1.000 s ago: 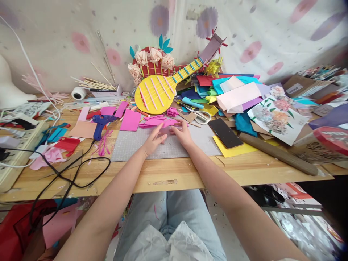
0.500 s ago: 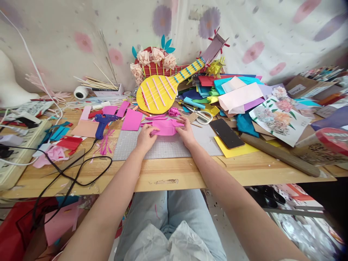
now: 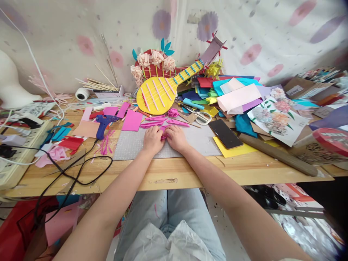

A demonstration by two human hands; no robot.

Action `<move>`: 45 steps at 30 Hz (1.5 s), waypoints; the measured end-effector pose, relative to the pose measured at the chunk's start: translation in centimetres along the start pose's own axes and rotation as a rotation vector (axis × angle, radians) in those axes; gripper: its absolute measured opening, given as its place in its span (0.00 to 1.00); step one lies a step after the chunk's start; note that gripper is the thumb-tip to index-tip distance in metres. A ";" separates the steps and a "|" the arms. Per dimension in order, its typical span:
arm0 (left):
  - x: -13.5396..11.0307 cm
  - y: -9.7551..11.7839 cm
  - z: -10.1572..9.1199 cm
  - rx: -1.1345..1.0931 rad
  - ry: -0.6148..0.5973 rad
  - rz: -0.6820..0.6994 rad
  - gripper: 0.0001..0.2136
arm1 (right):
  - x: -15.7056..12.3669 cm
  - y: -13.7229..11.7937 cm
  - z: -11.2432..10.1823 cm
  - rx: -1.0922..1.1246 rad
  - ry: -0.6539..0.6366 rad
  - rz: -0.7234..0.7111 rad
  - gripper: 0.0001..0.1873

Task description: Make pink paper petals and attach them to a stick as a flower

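**Pink paper (image 3: 163, 137) mostly covered**

The left grip (image 3: 153, 140) and right grip (image 3: 176, 138) hide most of it, so its folds cannot be made out. On the far side, a yellow lute (image 3: 157, 96) blocks part of a red board (image 3: 153, 72). At left, the edge cuts off a white rounded form (image 3: 8, 83) and a power strip (image 3: 32, 141); at right, a lidded tub (image 3: 315, 146) is cropped (its lettering too small to read).

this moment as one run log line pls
left hand: holding pink paper; right hand: holding same paper; below: grey mat; left: blue glue gun; right: black phone
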State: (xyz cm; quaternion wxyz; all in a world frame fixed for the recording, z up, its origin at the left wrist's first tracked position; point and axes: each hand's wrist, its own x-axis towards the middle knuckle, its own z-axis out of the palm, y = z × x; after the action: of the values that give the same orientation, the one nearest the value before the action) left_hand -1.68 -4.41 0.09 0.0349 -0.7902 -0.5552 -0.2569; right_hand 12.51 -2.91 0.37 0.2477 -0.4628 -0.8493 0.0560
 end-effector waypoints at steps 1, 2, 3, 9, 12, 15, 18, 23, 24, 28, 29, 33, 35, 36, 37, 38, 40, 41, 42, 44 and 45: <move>-0.1 -0.1 -0.2 -0.025 -0.012 0.013 0.05 | 0.1 0.2 0.1 0.011 -0.009 0.012 0.13; -0.2 -0.3 -0.4 -0.053 -0.021 0.018 0.06 | 0.1 0.4 0.1 0.026 -0.013 0.021 0.12; -0.2 -0.5 -0.7 -0.083 -0.023 0.010 0.07 | 0.1 0.6 0.1 0.040 -0.011 0.026 0.12; -0.4 -1.9 -1.4 -0.229 -0.007 -0.050 0.08 | -0.5 1.2 -0.4 0.125 -0.043 0.002 0.12; -0.4 -2.1 -1.3 -0.261 -0.015 -0.056 0.08 | -0.8 1.1 -0.4 0.155 -0.069 0.009 0.12; -0.4 -2.1 -1.1 -0.247 -0.010 -0.103 0.08 | -0.9 1.1 -0.3 0.168 -0.070 0.029 0.08; -0.4 -2.2 -0.9 -0.214 -0.022 -0.112 0.08 | -0.7 1.1 -0.2 0.180 -0.053 0.069 0.09; -0.4 -2.0 -0.8 -0.139 -0.032 -0.137 0.06 | -0.3 1.1 0.3 0.171 -0.023 0.152 0.08; -0.4 -1.9 -0.8 -0.127 -0.032 -0.144 0.06 | -0.2 1.1 0.4 0.168 -0.020 0.166 0.08; -0.4 -1.6 -0.7 -0.102 -0.029 -0.173 0.03 | 0.0 0.9 0.7 0.153 -0.023 0.217 0.07; -0.3 -1.5 -0.7 -0.098 -0.026 -0.177 0.04 | 0.0 0.8 0.7 0.150 -0.026 0.235 0.07; -0.3 -1.5 -0.5 -0.081 -0.022 -0.205 0.07 | 0.2 0.3 0.5 0.132 -0.043 0.299 0.08; -0.2 -1.5 -0.4 -0.077 -0.026 -0.210 0.07 | 0.2 0.1 0.5 0.120 -0.045 0.320 0.08; -0.2 -1.5 -0.4 -0.075 -0.028 -0.207 0.07 | 0.3 0.0 0.5 0.114 -0.043 0.328 0.09; -0.2 -1.4 -0.4 -0.075 -0.030 -0.203 0.07 | 0.3 -0.1 0.5 0.106 -0.040 0.335 0.09; -0.2 -1.4 -0.4 -0.075 -0.032 -0.201 0.07 | 0.3 -0.1 0.6 0.097 -0.035 0.340 0.08; -0.2 -1.4 -0.4 -0.076 -0.039 -0.206 0.07 | 0.4 -0.1 0.8 0.078 -0.024 0.348 0.08; -0.2 -1.3 -0.5 -0.078 -0.043 -0.212 0.07 | 0.4 0.0 0.9 0.069 -0.019 0.349 0.08; -0.2 -1.3 -0.5 -0.081 -0.047 -0.216 0.06 | 0.5 0.0 1.0 0.061 -0.013 0.350 0.08; -0.2 -1.2 -0.5 -0.089 -0.049 -0.221 0.06 | 0.5 0.0 1.2 0.047 -0.001 0.353 0.08; -0.2 -1.3 -0.6 -0.094 -0.047 -0.223 0.06 | 0.5 0.0 1.3 0.042 0.003 0.355 0.08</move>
State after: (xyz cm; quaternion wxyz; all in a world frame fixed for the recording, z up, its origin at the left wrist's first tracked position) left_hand -3.05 -4.29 0.20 -0.0441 -0.7303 -0.6276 -0.2663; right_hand 11.70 -2.37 -0.56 0.2446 -0.6004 -0.7526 0.1158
